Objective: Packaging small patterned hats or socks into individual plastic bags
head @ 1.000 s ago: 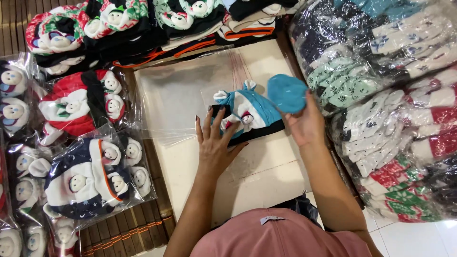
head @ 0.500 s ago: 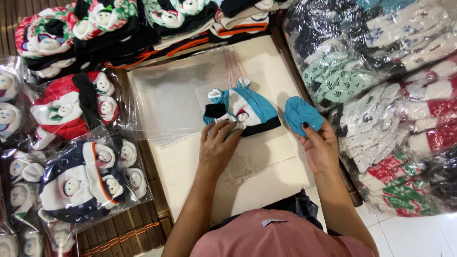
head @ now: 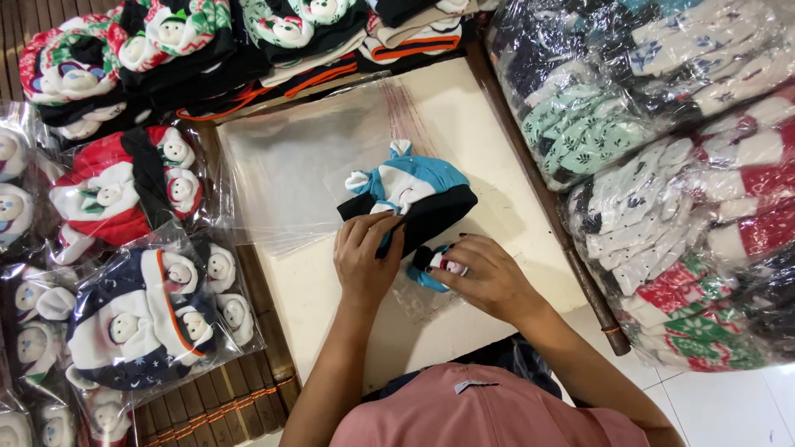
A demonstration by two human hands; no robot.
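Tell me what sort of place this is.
Probably a small packing spot for knitted clothing: bagged hat sets lie beside the board, wrapped bundles are heaped alongside, and clear bags wait flat.

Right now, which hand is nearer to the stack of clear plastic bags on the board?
Left. The left hand rests on the blue and black hat, right at the lower edge of the clear plastic bags. The right hand is farther off, holding a small blue piece.

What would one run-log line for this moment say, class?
left hand: pressing blue-and-black knitted hat | right hand: holding small blue knitted mitten | surface: cream table | clear plastic bags beneath
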